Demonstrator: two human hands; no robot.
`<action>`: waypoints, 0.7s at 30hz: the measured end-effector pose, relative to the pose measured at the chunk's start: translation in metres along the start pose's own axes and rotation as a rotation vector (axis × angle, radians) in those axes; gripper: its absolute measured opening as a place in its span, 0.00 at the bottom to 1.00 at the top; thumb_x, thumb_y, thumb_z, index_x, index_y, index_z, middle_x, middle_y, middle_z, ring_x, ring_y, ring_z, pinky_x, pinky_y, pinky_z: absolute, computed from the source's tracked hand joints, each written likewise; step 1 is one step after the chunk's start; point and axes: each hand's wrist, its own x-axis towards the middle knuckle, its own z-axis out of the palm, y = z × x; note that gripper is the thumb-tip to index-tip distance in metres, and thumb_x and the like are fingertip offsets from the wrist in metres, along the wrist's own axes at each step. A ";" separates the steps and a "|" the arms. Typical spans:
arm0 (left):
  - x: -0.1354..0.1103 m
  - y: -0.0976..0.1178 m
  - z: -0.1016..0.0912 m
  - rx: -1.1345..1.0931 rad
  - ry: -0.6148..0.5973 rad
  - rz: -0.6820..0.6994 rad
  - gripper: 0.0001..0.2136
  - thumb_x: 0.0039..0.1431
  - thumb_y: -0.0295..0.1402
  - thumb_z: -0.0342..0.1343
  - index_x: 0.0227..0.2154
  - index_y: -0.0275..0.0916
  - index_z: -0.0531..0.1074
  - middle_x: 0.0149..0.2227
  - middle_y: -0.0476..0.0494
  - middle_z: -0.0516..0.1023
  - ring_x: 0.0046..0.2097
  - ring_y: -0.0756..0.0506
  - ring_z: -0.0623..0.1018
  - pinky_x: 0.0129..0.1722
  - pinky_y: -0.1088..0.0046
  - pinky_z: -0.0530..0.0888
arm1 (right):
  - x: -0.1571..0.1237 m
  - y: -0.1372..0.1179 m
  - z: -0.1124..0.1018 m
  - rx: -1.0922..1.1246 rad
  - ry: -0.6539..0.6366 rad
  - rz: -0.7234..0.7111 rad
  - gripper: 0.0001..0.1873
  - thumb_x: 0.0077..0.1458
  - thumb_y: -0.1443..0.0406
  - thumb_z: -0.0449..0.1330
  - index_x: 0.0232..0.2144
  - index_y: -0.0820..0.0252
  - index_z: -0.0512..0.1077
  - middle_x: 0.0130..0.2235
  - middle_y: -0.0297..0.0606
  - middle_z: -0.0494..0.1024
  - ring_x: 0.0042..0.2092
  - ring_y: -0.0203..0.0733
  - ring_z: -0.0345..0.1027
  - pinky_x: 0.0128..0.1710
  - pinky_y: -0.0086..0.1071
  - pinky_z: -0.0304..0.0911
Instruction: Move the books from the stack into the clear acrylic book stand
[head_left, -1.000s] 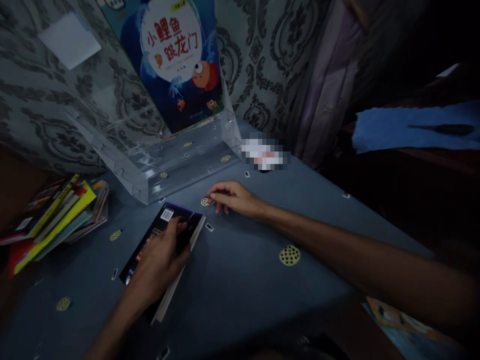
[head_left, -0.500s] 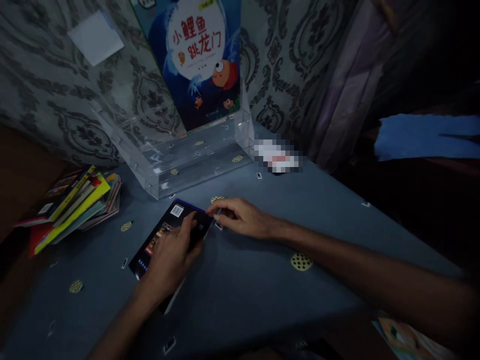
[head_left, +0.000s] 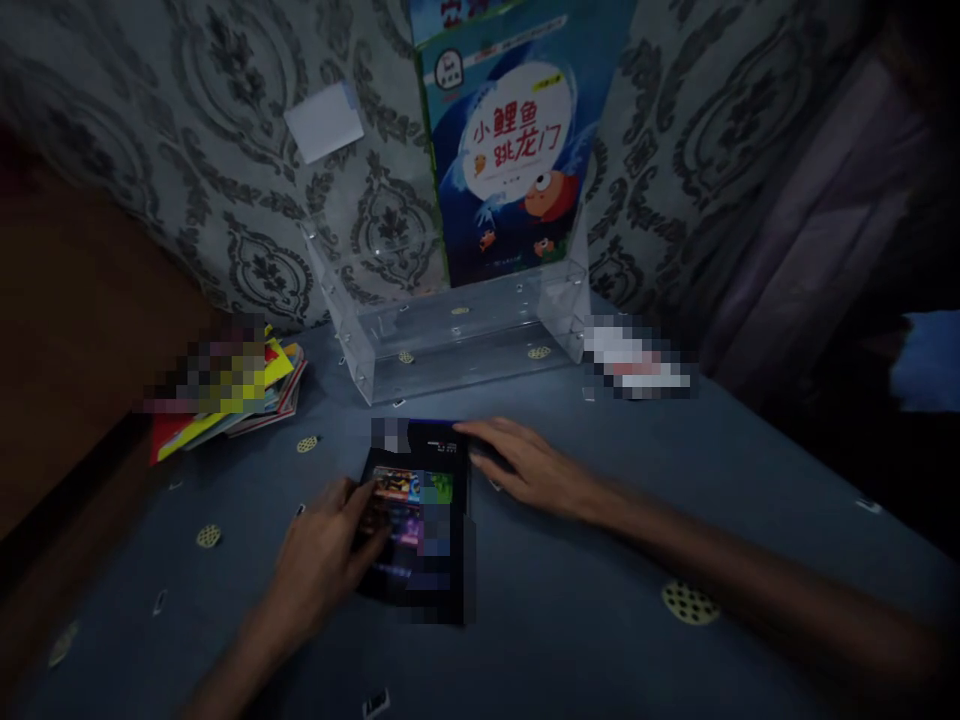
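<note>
A dark book [head_left: 409, 590] lies back cover up on the table, with small colour pictures and partly pixelated patches on it. At its left side is my left hand [head_left: 322, 545], thumb and forefinger apart and resting over the cover. Its other fingers are partly hidden. My right hand [head_left: 536, 465] has its thumb and fingertips closed on the book's upper right corner. Beyond the book stands a clear acrylic book rack [head_left: 465, 365]. A picture book [head_left: 517, 185] with an orange fish on its blue cover leans upright in the rack's back tier.
A fanned pile of books [head_left: 259, 405] lies at the left, partly pixelated. Right of the rack lies a blurred white item [head_left: 634, 360]. A white card [head_left: 324, 122] shows against the patterned wall [head_left: 232, 60]. The blue-grey tablecloth [head_left: 570, 620] has pineapple prints.
The book has turned from slanted to nearly straight. My left hand has slid off its middle to the left side; my right hand stays at the upper corner. The view has shifted left and up.
</note>
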 end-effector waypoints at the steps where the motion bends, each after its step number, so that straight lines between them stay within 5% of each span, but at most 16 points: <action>1: 0.000 0.005 0.000 0.024 0.001 0.004 0.18 0.64 0.37 0.50 0.55 0.40 0.68 0.45 0.39 0.75 0.45 0.39 0.78 0.41 0.65 0.75 | 0.007 0.003 0.001 -0.018 -0.014 0.002 0.23 0.64 0.61 0.51 0.60 0.54 0.64 0.57 0.45 0.71 0.59 0.50 0.64 0.59 0.53 0.60; 8: 0.017 0.004 -0.005 0.167 -0.002 0.013 0.20 0.66 0.40 0.48 0.57 0.38 0.66 0.48 0.36 0.72 0.49 0.38 0.74 0.45 0.62 0.73 | 0.049 0.001 0.013 -0.131 -0.097 -0.072 0.24 0.60 0.65 0.55 0.59 0.65 0.65 0.61 0.53 0.67 0.64 0.53 0.56 0.63 0.52 0.55; 17: 0.066 -0.022 -0.011 0.308 -0.017 0.060 0.21 0.70 0.38 0.40 0.60 0.34 0.61 0.55 0.34 0.71 0.53 0.38 0.74 0.53 0.60 0.68 | 0.053 -0.002 0.021 -0.230 -0.061 -0.032 0.26 0.63 0.59 0.53 0.60 0.61 0.64 0.65 0.52 0.61 0.66 0.56 0.52 0.63 0.56 0.51; 21: 0.076 -0.014 -0.017 0.343 -0.018 0.066 0.19 0.70 0.36 0.41 0.56 0.31 0.65 0.54 0.31 0.72 0.53 0.35 0.74 0.52 0.53 0.69 | 0.053 -0.002 0.021 -0.265 -0.055 -0.023 0.27 0.63 0.56 0.53 0.61 0.62 0.64 0.65 0.53 0.60 0.67 0.57 0.52 0.64 0.54 0.51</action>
